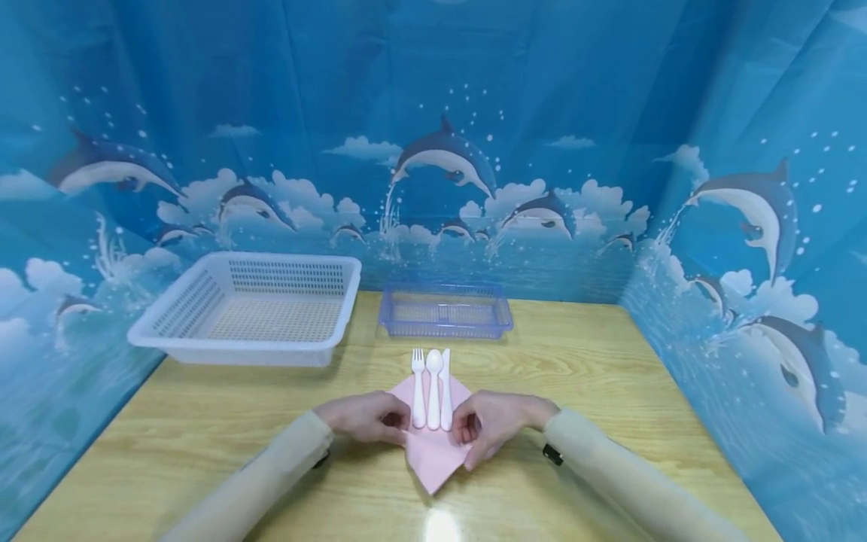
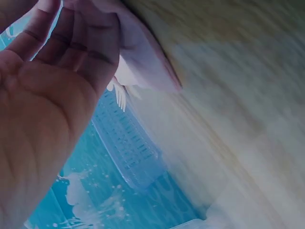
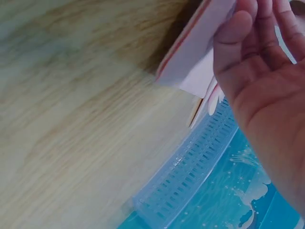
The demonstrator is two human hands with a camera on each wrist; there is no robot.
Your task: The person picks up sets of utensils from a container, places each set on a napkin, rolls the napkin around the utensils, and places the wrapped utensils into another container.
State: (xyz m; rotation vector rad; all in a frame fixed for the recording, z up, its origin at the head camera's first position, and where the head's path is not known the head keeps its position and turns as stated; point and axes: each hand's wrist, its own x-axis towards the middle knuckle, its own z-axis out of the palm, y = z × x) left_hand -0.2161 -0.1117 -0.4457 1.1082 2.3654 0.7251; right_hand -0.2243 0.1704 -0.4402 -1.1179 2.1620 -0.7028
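Note:
A pink napkin (image 1: 436,461) lies on the table with one corner pointing toward the person. On it rest a white fork (image 1: 418,391), a white spoon (image 1: 433,391) and a white knife (image 1: 445,395), side by side, their heads past the far part of the cloth. My left hand (image 1: 371,418) pinches the napkin's left side; my right hand (image 1: 493,423) pinches its right side. In the left wrist view the left fingertips are partly cut off, and a napkin flap (image 2: 147,59) stands raised beside them. The right wrist view shows the raised napkin edge (image 3: 195,62) by the thumb.
Behind the cutlery stands a clear purple-blue basket (image 1: 445,330). A larger white basket (image 1: 250,354) sits at the back left. Blue dolphin-print sheets (image 1: 433,68) enclose the wooden table (image 1: 576,354) at the back and sides.

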